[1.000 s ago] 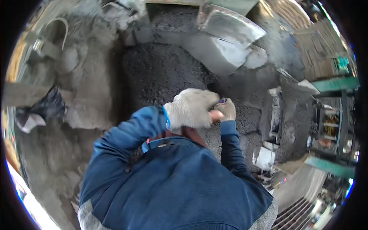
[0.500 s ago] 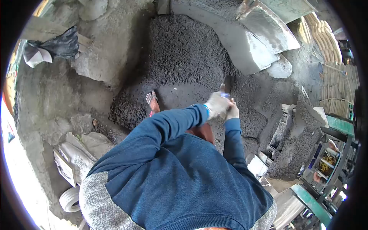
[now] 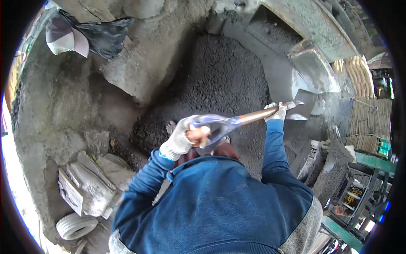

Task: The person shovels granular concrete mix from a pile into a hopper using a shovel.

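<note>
A shovel (image 3: 258, 116) lies across in front of me, its blue D-shaped handle toward the left and its flat grey blade (image 3: 305, 103) out to the right. My left hand (image 3: 185, 137), in a pale knit glove with bare fingertips, is closed round the D-handle. Further along, my right hand (image 3: 277, 112), gloved the same way, grips the shaft close to the blade. Below the shovel spreads a bed of dark, damp gravelly mix (image 3: 224, 70). The blade overlaps a pale, wet-looking slab at the right edge of that mix.
A large concrete block (image 3: 139, 72) borders the mix on the left. A cap (image 3: 63, 36) and black plastic (image 3: 105, 36) hang at upper left. Lower left are a tyre (image 3: 76, 225) and grey sacks (image 3: 86, 186). At right stand stacked slats (image 3: 370, 122) and a green metal frame (image 3: 374, 163).
The shovel has swung from pointing down near my feet to stretching out rightward. My hands, close together before, are now far apart along it, left hand leftward and right hand up and rightward.
</note>
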`<state>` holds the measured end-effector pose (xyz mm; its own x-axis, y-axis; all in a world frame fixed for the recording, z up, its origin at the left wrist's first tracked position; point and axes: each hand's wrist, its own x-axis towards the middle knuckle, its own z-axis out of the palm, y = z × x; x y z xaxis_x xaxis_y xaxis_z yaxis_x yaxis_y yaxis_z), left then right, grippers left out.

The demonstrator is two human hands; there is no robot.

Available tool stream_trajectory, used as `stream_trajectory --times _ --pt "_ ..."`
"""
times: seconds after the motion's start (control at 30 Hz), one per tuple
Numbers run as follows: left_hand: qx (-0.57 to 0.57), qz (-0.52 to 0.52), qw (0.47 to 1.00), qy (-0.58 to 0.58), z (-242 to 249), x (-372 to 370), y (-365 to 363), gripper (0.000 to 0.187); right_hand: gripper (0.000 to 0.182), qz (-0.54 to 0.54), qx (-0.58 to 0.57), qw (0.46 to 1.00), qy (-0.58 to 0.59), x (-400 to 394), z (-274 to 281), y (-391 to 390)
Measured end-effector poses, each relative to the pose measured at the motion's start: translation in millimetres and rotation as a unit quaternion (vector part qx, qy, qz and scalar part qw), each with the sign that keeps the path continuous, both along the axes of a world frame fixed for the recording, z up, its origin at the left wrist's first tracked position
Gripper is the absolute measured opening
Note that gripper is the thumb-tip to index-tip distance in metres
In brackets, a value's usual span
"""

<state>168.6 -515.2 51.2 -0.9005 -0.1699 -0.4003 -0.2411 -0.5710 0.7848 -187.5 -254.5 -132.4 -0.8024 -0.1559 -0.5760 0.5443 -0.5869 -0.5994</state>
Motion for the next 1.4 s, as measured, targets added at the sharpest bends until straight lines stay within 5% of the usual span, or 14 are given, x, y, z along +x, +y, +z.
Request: stream_trajectory --times 0.13,0.27,0.37,0.5,0.6,0.63,0.67,0.73,0.77,0.9,1.0,1.13,1.33,1.4 --pt "-0.042 0.326 0.943 -0.058 -112.2 51.6 -39.7 0.031 0.024 0.046 0.024 0.997 -0.056 15.9 -19.3 -112.3" --pt "0.216 0.485 0.835 -0.143 -255.6 180.0 -33.9 0.036 0.014 0.168 0.112 0.958 -0.205 92.4 -117.5 -218.4" --pt "0.193 0.624 0.672 -0.348 -228.3 253.8 17.2 0.046 0.015 0.297 0.152 0.909 -0.248 225.7 -268.4 -247.6" --pt "0.118 0.680 0.525 -0.498 -143.9 386.7 141.8 0.049 0.019 0.493 0.081 0.780 -0.378 428.0 -215.9 -243.0" --pt "0.094 0.689 0.468 -0.546 -144.7 369.8 124.3 0.046 0.007 0.524 0.045 0.675 -0.517 487.8 -177.7 -242.1" --pt "0.086 0.690 0.469 -0.544 -157.3 356.2 110.3 0.045 0.008 0.507 -0.015 0.642 -0.575 520.2 -211.1 -232.4" --pt "0.078 0.693 0.479 -0.533 -178.6 342.1 92.6 0.045 0.013 0.491 0.012 0.663 -0.564 473.8 -170.8 -256.2" --pt "0.071 0.701 0.526 -0.476 -235.7 282.0 36.4 0.043 0.027 0.476 -0.030 0.730 -0.489 458.1 -252.2 -288.2" --pt "0.073 0.705 0.560 -0.429 -269.5 245.0 4.8 0.042 0.027 0.437 0.211 0.822 -0.298 417.3 -302.9 -334.6" --pt "-0.031 0.672 0.633 -0.384 -325.4 52.8 -78.9 0.038 0.032 0.407 0.042 0.862 -0.298 122.2 -509.3 -410.3" --pt "-0.020 0.676 0.629 -0.382 -356.5 70.4 -72.4 0.039 0.008 0.375 0.045 0.876 -0.301 140.4 -500.4 -394.1" --pt "-0.014 0.675 0.597 -0.433 -360.1 106.9 -47.0 0.035 0.012 0.367 0.113 0.870 -0.309 158.2 -446.8 -353.5" --pt "-0.043 0.622 0.643 -0.444 -323.2 139.8 -29.1 0.036 0.007 0.196 -0.084 0.894 -0.394 183.6 -426.1 -244.6" --pt "-0.045 0.630 0.626 -0.457 -344.0 158.4 -34.4 0.041 0.014 0.221 0.042 0.916 -0.332 163.6 -375.6 -198.4"
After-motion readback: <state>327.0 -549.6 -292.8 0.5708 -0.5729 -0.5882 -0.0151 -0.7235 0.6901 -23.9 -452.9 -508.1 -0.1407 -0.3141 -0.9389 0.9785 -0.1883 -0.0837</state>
